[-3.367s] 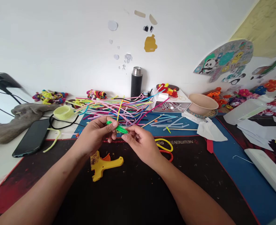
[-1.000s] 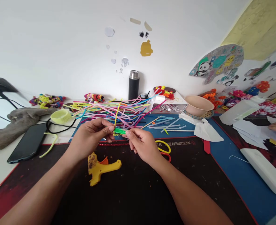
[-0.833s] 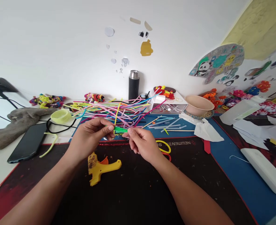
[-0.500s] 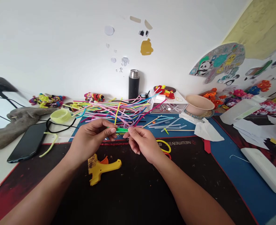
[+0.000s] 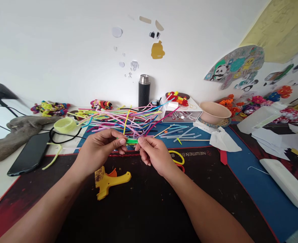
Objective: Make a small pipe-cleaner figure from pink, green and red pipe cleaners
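Observation:
A short green pipe cleaner piece (image 5: 132,141), seemingly folded, stretches level between my two hands above the mat. My left hand (image 5: 105,145) pinches its left end between thumb and forefinger. At its right end, my right hand (image 5: 152,152) pinches it the same way, with the other fingers curled below. Just behind the hands lies a spread of many-coloured pipe cleaners (image 5: 118,121). A yellow glue gun (image 5: 111,182) rests on the black mat (image 5: 139,212), nearer to me and below the hands. The ends of the green piece are hidden by my fingers.
A black phone (image 5: 30,153) lies at the left, near a pale yellow coil (image 5: 65,125). A black thermos (image 5: 144,91) stands by the wall, with a small drawer box (image 5: 181,114) and a beige bowl (image 5: 215,113) to its right. Glue sticks (image 5: 184,132) lie on the blue mat.
The green piece now shows flatter and more level between my fingertips. My hands have barely shifted, and both still hold it.

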Available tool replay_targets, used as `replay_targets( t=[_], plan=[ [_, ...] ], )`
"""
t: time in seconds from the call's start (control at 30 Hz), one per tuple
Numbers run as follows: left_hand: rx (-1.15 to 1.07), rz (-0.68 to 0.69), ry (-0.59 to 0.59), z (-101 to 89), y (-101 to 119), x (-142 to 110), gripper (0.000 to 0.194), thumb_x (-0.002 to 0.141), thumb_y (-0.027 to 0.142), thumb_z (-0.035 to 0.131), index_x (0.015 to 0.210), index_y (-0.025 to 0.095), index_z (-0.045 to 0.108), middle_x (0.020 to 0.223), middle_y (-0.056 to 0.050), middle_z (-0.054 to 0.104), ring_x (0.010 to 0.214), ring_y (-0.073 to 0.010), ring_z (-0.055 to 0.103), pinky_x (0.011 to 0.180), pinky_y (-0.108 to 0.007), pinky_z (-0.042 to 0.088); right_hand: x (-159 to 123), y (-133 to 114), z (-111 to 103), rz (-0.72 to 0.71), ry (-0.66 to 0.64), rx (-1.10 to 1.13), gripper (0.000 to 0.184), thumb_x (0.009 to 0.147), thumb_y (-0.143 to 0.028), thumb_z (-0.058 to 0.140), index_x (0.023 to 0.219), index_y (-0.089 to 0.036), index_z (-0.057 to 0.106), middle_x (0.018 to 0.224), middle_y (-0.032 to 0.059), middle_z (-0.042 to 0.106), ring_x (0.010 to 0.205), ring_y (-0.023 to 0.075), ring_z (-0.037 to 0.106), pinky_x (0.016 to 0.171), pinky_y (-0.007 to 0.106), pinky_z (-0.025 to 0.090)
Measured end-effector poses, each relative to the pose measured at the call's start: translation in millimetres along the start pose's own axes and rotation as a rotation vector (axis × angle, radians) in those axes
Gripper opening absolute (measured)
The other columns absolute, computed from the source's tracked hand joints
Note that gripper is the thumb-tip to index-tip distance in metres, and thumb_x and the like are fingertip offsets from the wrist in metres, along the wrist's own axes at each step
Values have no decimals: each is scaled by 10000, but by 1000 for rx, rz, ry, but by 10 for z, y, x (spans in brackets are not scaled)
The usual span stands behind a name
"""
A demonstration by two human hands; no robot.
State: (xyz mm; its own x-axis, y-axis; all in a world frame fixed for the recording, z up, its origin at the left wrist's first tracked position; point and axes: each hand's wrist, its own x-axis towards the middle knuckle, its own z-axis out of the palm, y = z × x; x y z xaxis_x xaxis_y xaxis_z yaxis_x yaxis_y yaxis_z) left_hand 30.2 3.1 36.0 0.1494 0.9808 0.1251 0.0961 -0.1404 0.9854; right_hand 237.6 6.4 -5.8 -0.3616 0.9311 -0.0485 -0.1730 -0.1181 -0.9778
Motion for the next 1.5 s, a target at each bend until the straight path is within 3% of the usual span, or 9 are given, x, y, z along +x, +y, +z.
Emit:
replay_targets(
  t=[0.57, 0.83, 1.03, 1.2, 1.37, 1.5],
  plan=[
    [-139, -72, -31, -17, -70, 22, 363, 793, 508, 944, 799, 184, 782, 705, -30, 767, 617, -153, 698, 621, -250, 613, -14, -25, 19, -38, 22, -1, 478, 934, -630, 716, 757, -186, 691, 467, -78, 457, 402, 80, 377, 420, 236, 275],
    [-214, -184, 8, -33, -64, 53, 422, 651, 538, 1018, 788, 187, 827, 735, -62, 802, 654, -178, 737, 641, -263, 634, -21, -42, 28, -28, 40, -3, 502, 895, -670, 734, 740, -194, 694, 462, -78, 442, 408, 85, 373, 426, 246, 285],
    [-42, -101, 15, -46, -47, 21, 418, 743, 578, 951, 842, 191, 825, 763, -66, 811, 689, -207, 757, 702, -311, 659, -15, -21, 19, -2, 43, 21, 493, 916, -653, 722, 764, -184, 700, 483, -75, 455, 408, 80, 376, 413, 235, 275],
    [80, -11, 59, -18, 3, -13, 406, 802, 594, 898, 888, 205, 820, 767, -50, 811, 713, -218, 770, 731, -317, 659, -3, 8, 5, 37, -11, 21, 502, 954, -678, 666, 862, -186, 694, 560, -56, 548, 408, 82, 436, 394, 225, 267],
    [136, 61, 7, 37, 7, -46, 389, 851, 600, 846, 873, 212, 820, 824, -55, 818, 731, -219, 771, 739, -320, 664, -19, -18, 19, 7, -44, -50, 476, 970, -674, 656, 893, -203, 658, 602, -54, 579, 425, 91, 488, 409, 226, 317],
    [122, 23, -32, 63, -27, -46, 382, 866, 587, 832, 917, 208, 825, 856, -60, 821, 754, -219, 776, 740, -315, 668, -39, -16, 32, -48, 11, -179, 427, 977, -620, 686, 880, -204, 671, 575, -60, 548, 450, 99, 493, 457, 235, 369]
  ],
)
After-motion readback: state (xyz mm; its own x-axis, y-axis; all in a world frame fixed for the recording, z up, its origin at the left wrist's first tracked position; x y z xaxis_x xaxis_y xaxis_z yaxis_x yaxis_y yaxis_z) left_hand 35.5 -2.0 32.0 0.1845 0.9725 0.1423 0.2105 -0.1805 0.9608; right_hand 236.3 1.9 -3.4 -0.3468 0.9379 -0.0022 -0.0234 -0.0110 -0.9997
